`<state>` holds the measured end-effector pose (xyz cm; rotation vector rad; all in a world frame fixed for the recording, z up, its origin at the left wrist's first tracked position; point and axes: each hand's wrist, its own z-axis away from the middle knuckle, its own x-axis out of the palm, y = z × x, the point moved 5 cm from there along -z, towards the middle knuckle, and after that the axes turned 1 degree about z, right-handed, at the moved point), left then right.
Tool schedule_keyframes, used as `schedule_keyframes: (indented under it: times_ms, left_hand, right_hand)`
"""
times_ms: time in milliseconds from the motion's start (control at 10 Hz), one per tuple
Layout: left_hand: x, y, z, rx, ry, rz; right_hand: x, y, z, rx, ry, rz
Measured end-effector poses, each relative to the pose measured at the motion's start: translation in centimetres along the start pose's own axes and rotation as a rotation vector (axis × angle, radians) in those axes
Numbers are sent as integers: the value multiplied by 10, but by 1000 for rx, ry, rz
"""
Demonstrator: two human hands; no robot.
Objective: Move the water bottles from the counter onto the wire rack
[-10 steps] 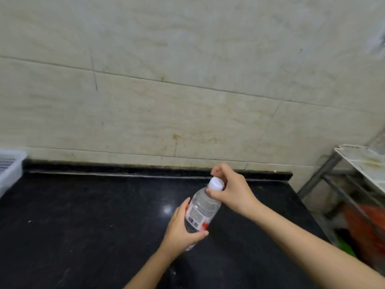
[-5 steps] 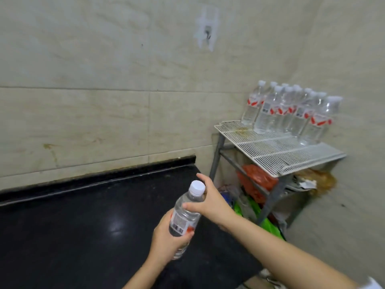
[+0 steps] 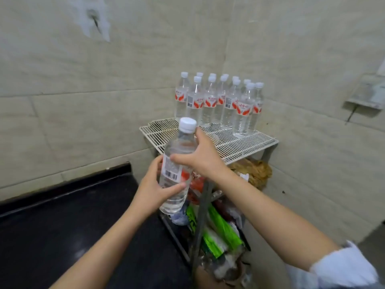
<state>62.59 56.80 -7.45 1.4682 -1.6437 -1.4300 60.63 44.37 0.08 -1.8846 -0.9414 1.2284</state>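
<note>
A clear water bottle point(image 3: 178, 151) with a white cap and a red and white label is held in the air, just past the counter's right end and in front of the wire rack. My left hand point(image 3: 153, 189) wraps its lower half. My right hand point(image 3: 203, 156) grips its upper body below the neck. The white wire rack point(image 3: 245, 142) stands in the corner. Several matching bottles point(image 3: 218, 101) stand upright in a cluster on its back part.
The black counter point(image 3: 73, 222) lies at the lower left. Under the rack's top shelf sit bags and green and red packets point(image 3: 220, 228) plus a brown bundle point(image 3: 252, 171). Tiled walls meet behind the rack. A small wall shelf point(image 3: 368, 94) hangs at the far right.
The bottle was lifted off the counter and carried right towards the rack. My right hand slid from the cap down to the upper body. The view swung right, showing the rack.
</note>
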Motion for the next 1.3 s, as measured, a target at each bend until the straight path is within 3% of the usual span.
schedule_keyframes:
  times_ms: [200, 300, 400, 700, 900, 1200, 1300]
  left_hand:
    - [8, -14, -96, -12, 78, -131]
    - [25, -33, -147, -36, 29, -333]
    - [42, -51, -182, -74, -53, -515]
    - [46, -79, -192, -160, -63, -610]
    - [46, -58, -176, -211, 51, -683]
    - [131, -9, -144, -194, 123, -805]
    - [154, -10, -127, -217, 122, -917]
  right_hand:
    - [-81, 12, -81, -41, 282, -77]
    - [-112, 31, -126, -34, 436, -22]
    - [-130, 58, -169, -16, 465, 42]
    - [-139, 135, -255, 145, 360, 249]
    - [-143, 150, -288, 144, 241, 265]
    - [-162, 147, -250, -89, 94, 255]
    - [-188, 131, -212, -171, 9, 107]
